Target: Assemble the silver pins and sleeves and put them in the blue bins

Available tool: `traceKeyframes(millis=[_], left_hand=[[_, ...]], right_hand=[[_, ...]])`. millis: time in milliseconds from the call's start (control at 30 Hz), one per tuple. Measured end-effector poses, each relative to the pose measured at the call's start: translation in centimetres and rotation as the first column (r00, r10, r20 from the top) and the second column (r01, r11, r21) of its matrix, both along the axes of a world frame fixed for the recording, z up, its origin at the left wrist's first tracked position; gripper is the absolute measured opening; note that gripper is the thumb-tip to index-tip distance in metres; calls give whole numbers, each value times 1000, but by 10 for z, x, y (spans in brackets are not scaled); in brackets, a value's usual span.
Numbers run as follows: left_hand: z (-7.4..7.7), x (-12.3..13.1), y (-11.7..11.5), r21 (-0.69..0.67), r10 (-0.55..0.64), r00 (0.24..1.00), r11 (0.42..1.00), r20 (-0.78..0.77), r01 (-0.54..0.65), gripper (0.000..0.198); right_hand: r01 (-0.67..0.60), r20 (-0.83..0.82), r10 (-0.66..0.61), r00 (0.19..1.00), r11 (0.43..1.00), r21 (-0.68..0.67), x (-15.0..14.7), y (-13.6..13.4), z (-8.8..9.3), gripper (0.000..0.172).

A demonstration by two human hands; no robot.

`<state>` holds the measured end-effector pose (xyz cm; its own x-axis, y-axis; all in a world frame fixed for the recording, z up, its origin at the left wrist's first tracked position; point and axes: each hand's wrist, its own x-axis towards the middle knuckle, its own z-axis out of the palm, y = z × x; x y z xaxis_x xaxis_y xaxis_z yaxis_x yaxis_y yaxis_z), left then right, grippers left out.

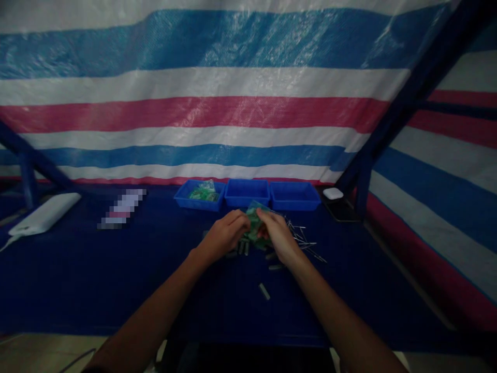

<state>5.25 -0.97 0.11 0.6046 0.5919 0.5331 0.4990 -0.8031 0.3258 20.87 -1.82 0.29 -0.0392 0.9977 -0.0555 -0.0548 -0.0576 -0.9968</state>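
Observation:
A small green plastic bag (254, 221) is held up between my hands above the middle of the blue table. My left hand (232, 229) has its fingers closed on the bag's left side. On the right side, my right hand (276, 232) grips the bag with the thumb on top and the fingers curled under. What the bag contains is too dark to make out. Several short grey cylinders (244, 247) lie beneath my hands, and one cylinder (264, 291) rests nearer to me. Thin metal rods (306, 242) are scattered just right of my right hand.
Three blue trays stand behind my hands: the left tray (200, 205) holds green bags (204, 192), beside a middle tray (247, 201) and a right tray (295, 203). A white case (333, 194) and dark phone (341, 210) lie right. A white corded device (44, 213) lies left.

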Motion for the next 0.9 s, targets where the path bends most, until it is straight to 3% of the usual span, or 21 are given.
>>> traceKeyframes(millis=[100,167,267,333,400,467,533,600,700,800,900], left_hand=[[-1,-2,-6,8,25,999,1000,-21,-24,13],[0,-4,-10,-36,78,996,996,35,-77,11],[1,-5,-12,-248,182,967,960,179,-134,25],[2,-6,-11,-466,246,920,881,306,-80,36],[1,-6,-9,-655,324,847,755,422,38,49],[0,-7,-7,-754,395,784,643,478,136,50],[-2,-7,-6,-779,423,757,602,498,176,39],[-3,-8,-6,-754,416,753,638,510,158,30],[0,-9,-7,-631,412,766,775,494,-10,23],[6,-11,-11,-346,376,834,907,404,-242,16],[10,-14,-14,-88,222,937,975,268,-206,11]], right_hand=[[49,7,-49,999,998,49,0,0,-5,23],[108,34,-115,993,981,164,-3,-2,-6,18],[166,71,-201,977,928,334,-5,-6,-6,20],[107,114,-164,980,913,394,-5,-7,-5,15],[22,144,-95,985,898,439,-5,-6,-6,8],[-37,174,-59,983,865,501,-4,-5,-7,10],[-62,236,-84,968,831,552,-4,-5,-8,18],[-60,300,-141,943,818,571,-4,-5,-8,25],[-66,343,-149,927,837,543,-3,-8,-2,24],[-105,337,-62,940,883,457,-2,-10,5,16],[-68,266,-37,963,925,374,-4,-10,7,35]])
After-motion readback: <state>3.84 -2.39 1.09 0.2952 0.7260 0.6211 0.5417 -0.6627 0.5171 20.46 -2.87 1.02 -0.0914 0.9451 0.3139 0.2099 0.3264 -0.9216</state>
